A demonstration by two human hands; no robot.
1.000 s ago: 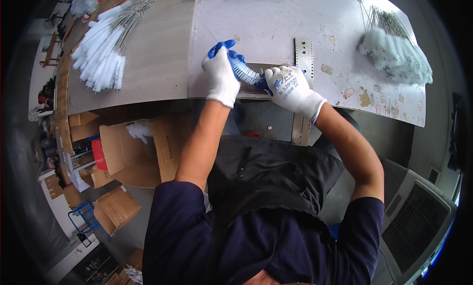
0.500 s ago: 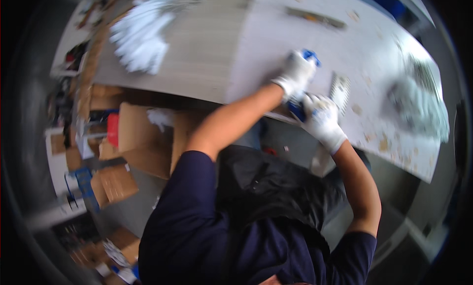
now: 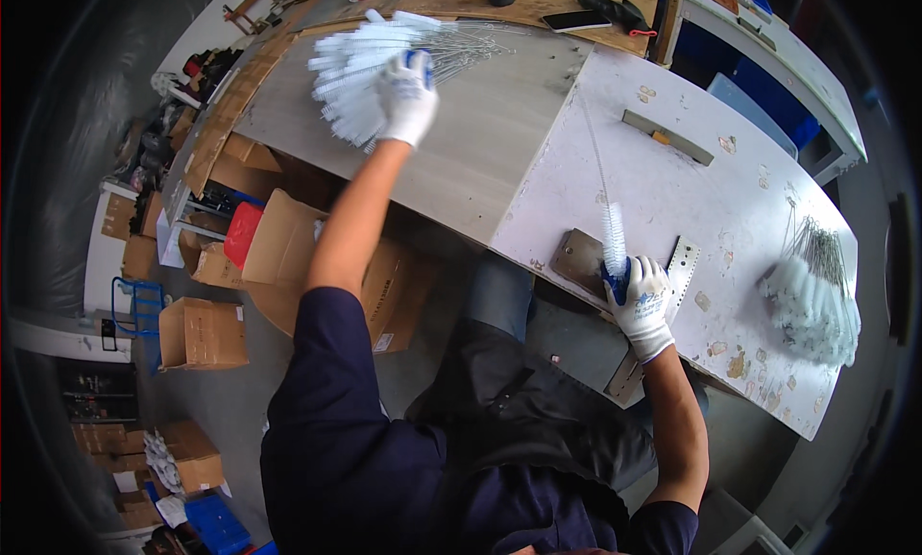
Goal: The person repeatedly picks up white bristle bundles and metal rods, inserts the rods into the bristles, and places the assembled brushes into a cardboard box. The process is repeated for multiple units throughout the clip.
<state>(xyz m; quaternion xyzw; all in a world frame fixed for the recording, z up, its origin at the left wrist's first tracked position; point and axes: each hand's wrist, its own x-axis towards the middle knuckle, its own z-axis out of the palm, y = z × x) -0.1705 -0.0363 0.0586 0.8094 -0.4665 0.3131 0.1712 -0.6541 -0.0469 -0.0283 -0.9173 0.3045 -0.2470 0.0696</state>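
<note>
A: What is your right hand (image 3: pixel 638 301) doing?

B: It is gripping a white brush (image 3: pixel 613 233), thumb and fingers closing around the lower part of the bristles, so my glove is covering that end.

A: Where is that brush sitting?

B: It is pointing away from me, close to the near edge of the tabletop (image 3: pixel 480 166), its thin wire stem running out and slightly left over the pale section. A dark metal plate (image 3: pixel 579 255) is lying just left of my grip, and a perforated metal strip (image 3: pixel 684 262) is passing under my hand and out past the edge.

A: And your left hand (image 3: pixel 408 99)?

B: I am reaching it out over a pile of white brushes (image 3: pixel 348 75) fanning across the grey section. The fingers are bending, but their tips are mostly hiding from view; I cannot tell how far open it is, or whether it is taking hold of any brush.

A: What else is lying about?

B: A bundle of brushes (image 3: pixel 816 305) is resting on the far right, wires pointing away from me. A metal bar (image 3: pixel 669 136) is lying farther back, and a cardboard box (image 3: pixel 204 334) is standing on the floor to my left.
</note>
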